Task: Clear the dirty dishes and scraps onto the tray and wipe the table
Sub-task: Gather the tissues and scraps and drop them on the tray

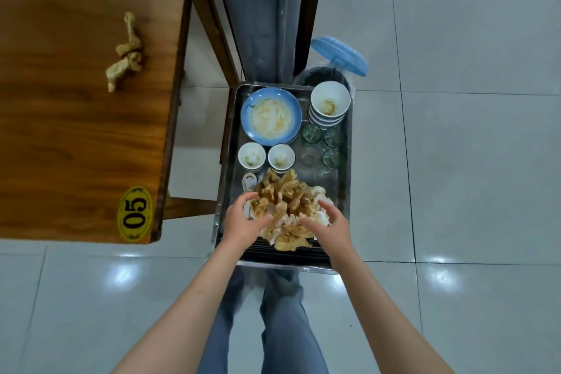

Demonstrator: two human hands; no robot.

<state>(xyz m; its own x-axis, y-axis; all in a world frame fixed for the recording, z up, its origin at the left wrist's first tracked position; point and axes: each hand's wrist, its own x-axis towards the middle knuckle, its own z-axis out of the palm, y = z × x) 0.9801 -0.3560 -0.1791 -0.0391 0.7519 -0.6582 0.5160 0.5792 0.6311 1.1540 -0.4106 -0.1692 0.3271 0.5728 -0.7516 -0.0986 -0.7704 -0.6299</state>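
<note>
both hands down on the scrap pile (pixel 288 209) at the near end of the metal tray (pixel 346 191): left hand (pixel 246 220) and right hand (pixel 329 225) cupped loosely around it, fingers relaxed. more scraps (pixel 126 53) left on the wooden table (pixel 76 136).

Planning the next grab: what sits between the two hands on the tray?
In the head view, the heap of bones and scraps lies between the left hand and right hand, piled on white dishes at the tray's near end.

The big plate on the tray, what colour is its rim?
Blue rim, on the plate; head view.
</note>
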